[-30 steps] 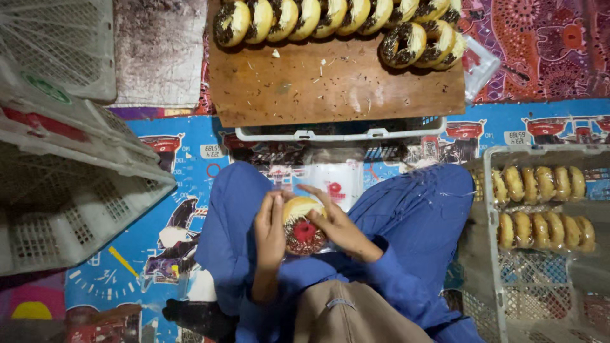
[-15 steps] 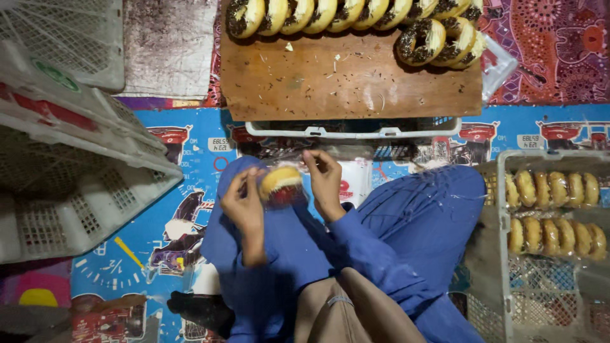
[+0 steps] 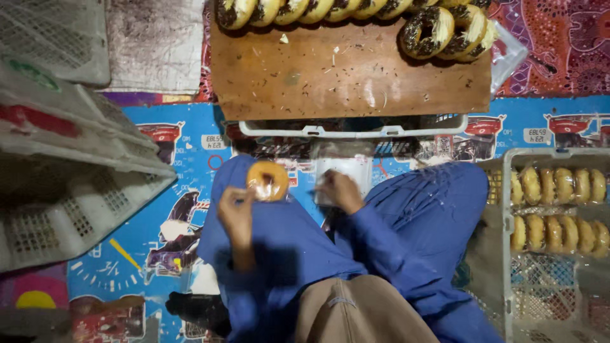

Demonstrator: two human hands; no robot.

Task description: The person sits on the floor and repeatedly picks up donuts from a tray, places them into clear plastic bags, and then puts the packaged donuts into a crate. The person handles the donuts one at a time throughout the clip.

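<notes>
left hand (image 3: 236, 209): fingers closed on donut (image 3: 267, 181), raised over the knee, clear of the lap
right hand (image 3: 338, 190): fingers curled at bag (image 3: 346, 176); grip unclear (blurred)
donut: golden ring, glossy wrap
board (image 3: 330, 76): worn wood, frosted rings lined up
crate (image 3: 508, 216): plastic grid, wrapped rows

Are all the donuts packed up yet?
Not yet. Packed donuts already fill rows in the crate on the right. The left hand holds one wrapped donut, and the right hand touches clear bags. Unpacked donuts wait on the wooden board.
</notes>
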